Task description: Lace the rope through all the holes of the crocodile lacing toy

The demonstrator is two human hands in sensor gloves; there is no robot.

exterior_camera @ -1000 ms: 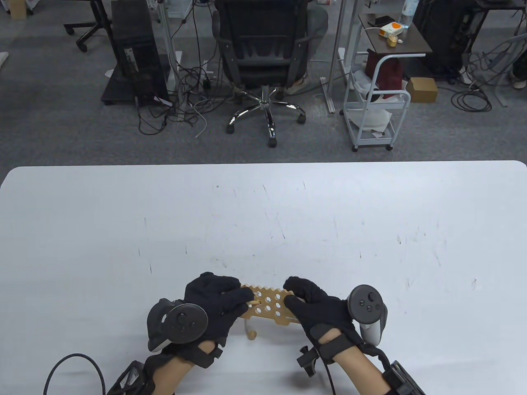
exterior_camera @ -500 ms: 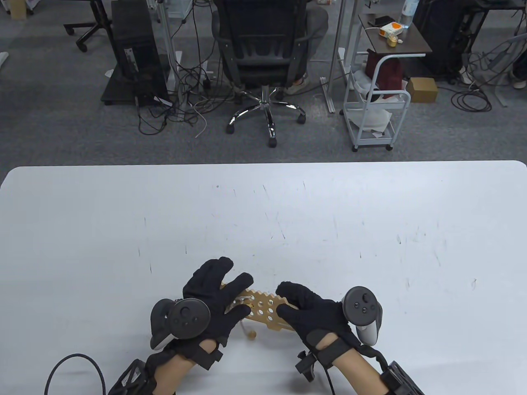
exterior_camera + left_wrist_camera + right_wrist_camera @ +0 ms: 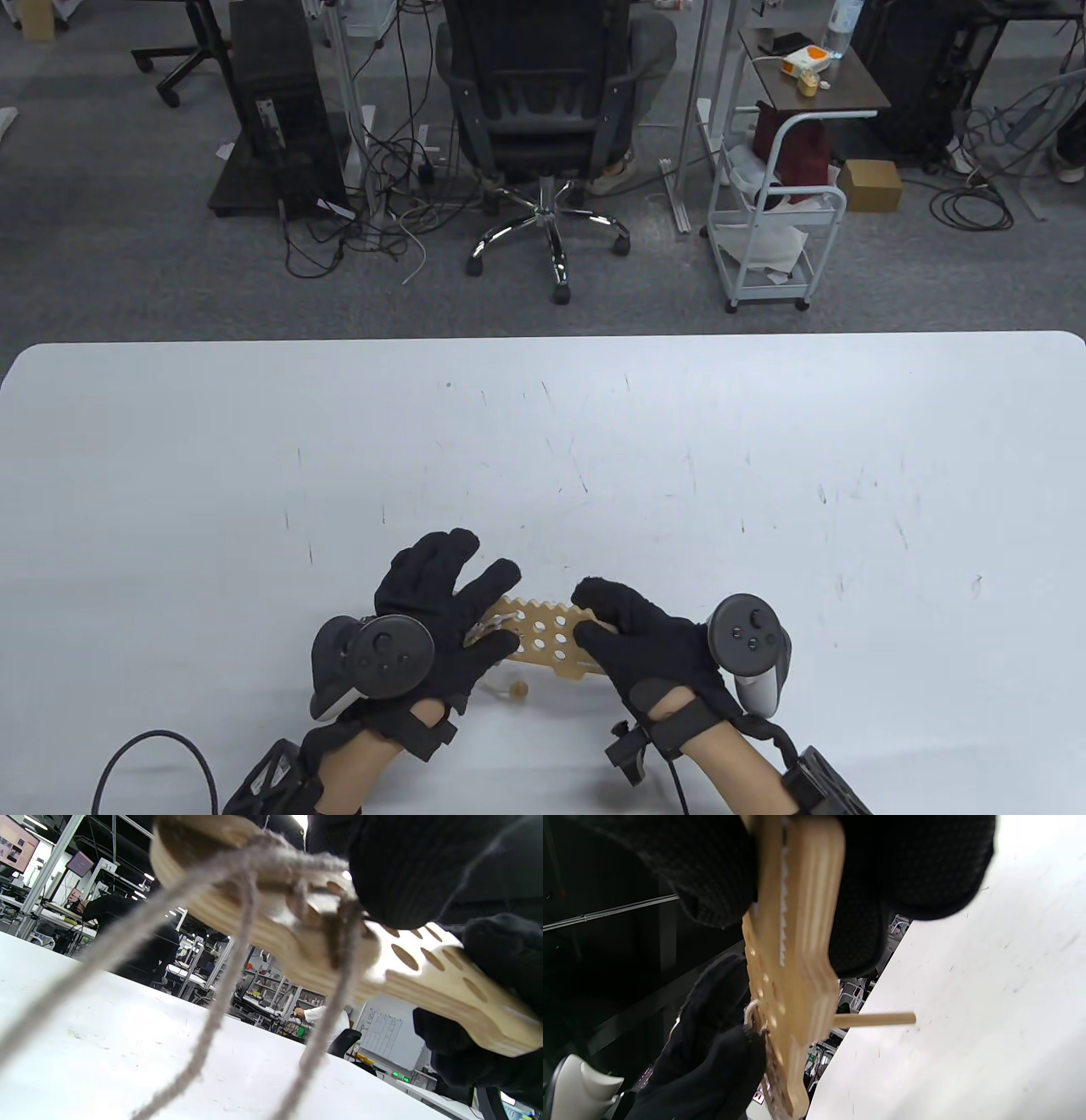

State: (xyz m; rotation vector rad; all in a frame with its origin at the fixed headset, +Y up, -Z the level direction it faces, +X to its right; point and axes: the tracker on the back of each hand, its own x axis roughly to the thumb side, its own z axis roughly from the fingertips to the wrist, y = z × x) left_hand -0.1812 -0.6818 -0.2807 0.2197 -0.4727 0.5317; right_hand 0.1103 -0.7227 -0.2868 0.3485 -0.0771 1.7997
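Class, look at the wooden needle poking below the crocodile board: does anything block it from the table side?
Nothing visible does: the wooden needle sticks out beneath the pale wooden crocodile board, with bare white table beyond.

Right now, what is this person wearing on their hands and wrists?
Both the left hand and right hand wear black knit gloves with black wrist straps. A dark round-faced tracker with buttons and a pale grey grip sits on the back of each. Black boxes are strapped to the forearms, and a black cable loops beside the left.
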